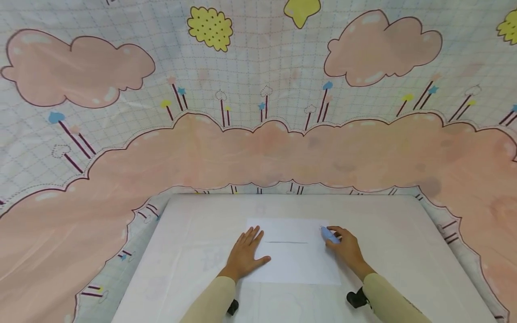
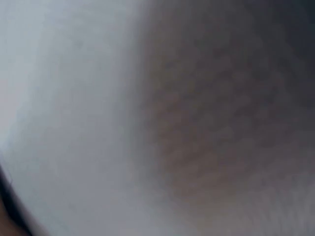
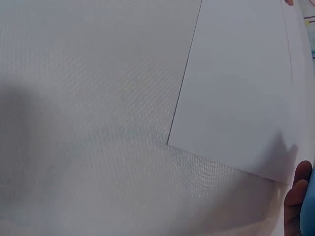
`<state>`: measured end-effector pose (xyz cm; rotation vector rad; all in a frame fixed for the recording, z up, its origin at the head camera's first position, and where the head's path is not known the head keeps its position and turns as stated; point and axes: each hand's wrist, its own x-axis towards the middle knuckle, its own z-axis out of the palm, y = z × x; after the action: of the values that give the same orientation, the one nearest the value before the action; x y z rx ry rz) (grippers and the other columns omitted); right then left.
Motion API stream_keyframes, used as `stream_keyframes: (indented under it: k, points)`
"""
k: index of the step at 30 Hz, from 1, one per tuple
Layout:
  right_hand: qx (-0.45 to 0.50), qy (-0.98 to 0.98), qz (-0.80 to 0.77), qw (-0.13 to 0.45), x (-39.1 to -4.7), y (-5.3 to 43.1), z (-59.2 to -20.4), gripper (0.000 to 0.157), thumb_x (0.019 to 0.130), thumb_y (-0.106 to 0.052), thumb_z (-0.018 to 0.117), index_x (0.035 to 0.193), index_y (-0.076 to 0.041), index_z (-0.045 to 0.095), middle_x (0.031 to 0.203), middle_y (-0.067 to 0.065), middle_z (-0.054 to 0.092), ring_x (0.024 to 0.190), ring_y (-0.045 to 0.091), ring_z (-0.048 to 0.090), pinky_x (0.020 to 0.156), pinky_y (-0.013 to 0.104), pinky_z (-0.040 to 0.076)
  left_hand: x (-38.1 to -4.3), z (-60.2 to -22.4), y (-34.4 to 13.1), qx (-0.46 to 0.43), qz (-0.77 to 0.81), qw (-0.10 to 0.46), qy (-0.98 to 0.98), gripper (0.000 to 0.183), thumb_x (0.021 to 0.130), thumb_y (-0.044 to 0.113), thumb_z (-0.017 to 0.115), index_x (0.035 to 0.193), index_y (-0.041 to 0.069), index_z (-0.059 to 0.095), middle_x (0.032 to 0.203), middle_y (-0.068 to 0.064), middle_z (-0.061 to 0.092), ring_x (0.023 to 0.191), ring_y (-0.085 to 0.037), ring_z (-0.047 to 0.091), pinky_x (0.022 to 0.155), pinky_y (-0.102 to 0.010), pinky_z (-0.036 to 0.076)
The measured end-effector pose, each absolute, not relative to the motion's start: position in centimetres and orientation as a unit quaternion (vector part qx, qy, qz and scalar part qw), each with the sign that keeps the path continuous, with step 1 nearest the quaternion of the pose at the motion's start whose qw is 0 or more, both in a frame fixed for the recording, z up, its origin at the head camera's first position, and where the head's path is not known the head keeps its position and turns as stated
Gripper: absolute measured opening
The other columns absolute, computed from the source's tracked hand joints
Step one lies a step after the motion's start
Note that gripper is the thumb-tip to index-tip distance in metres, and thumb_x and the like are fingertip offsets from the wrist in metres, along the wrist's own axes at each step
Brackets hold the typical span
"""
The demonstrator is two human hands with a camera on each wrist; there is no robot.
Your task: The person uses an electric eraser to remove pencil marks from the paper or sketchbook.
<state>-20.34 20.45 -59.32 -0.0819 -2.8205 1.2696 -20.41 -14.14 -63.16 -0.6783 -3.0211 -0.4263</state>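
A white sheet of paper (image 1: 296,265) lies on the table with one dark straight line (image 1: 286,242) across its upper middle. My left hand (image 1: 243,256) rests flat on the sheet's left side, fingers spread and thumb pointing right. At the upper right edge of the paper, my right hand (image 1: 350,252) grips a small light-blue object (image 1: 330,235) with a narrow pale tip; its exact kind I cannot tell. In the right wrist view, curled fingers (image 3: 296,196) hold the rounded blue body (image 3: 309,211) near a paper corner. The left wrist view is only a blur.
The sheet lies on a white table (image 1: 194,224) with a ribbed, glossy cover. Behind and around it hangs a cloth (image 1: 282,154) printed with clouds and stars. Black wrist devices (image 1: 357,298) sit below both hands by the light sleeves (image 1: 389,296).
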Motion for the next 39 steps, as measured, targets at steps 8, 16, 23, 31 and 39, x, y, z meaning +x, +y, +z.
stream_keyframes:
  k: [8,16,23,31,39]
  points:
    - [0.006,-0.894,0.447,-0.006,-20.4,19.7,-59.5,0.042,0.083,-0.005,0.073,0.124,-0.005,0.064,0.103,0.014,0.060,0.073,0.017,0.058,0.059,0.023,0.052,-20.2,-62.4,-13.6,-0.224,-0.148,0.005,-0.963,0.087,0.089,0.069,0.050,0.153,0.012,0.036,0.161,-0.006,0.029,0.150,-0.028,0.023,0.121,-0.048,0.022]
    - [0.015,-0.876,0.479,-0.064,-20.0,19.3,-60.3,0.042,0.084,-0.001,0.070,0.125,-0.006,0.062,0.109,0.015,0.059,0.069,0.015,0.057,0.050,0.022,0.050,-20.0,-62.3,-12.9,-0.215,-0.117,-0.008,-0.969,0.089,0.087,0.073,0.048,0.153,0.015,0.036,0.161,-0.004,0.031,0.150,-0.026,0.022,0.122,-0.044,0.020]
    - [0.017,-0.874,0.480,-0.070,-19.8,18.8,-60.3,0.041,0.083,-0.001,0.070,0.123,-0.010,0.063,0.109,0.014,0.063,0.078,0.017,0.058,0.052,0.024,0.051,-20.4,-62.6,-12.2,-0.220,-0.129,0.001,-0.967,0.091,0.086,0.075,0.048,0.154,0.015,0.036,0.161,-0.003,0.031,0.150,-0.025,0.023,0.121,-0.042,0.024]
    - [0.025,-0.873,0.481,-0.080,-19.9,18.7,-60.1,0.041,0.084,-0.004,0.072,0.123,-0.014,0.063,0.108,0.011,0.063,0.080,0.016,0.055,0.054,0.024,0.051,-20.5,-62.7,-12.2,-0.217,-0.138,-0.015,-0.966,0.092,0.085,0.075,0.050,0.154,0.015,0.036,0.161,-0.003,0.030,0.150,-0.025,0.024,0.121,-0.043,0.024]
    - [0.037,-0.866,0.491,-0.085,-20.2,19.1,-60.0,0.026,0.097,-0.015,0.062,0.122,-0.012,0.064,0.104,0.009,0.063,0.066,0.012,0.056,0.052,0.024,0.049,-20.8,-62.1,-12.3,-0.215,-0.163,-0.017,-0.963,0.092,0.085,0.071,0.055,0.154,0.014,0.035,0.161,-0.003,0.030,0.150,-0.024,0.023,0.122,-0.041,0.021]
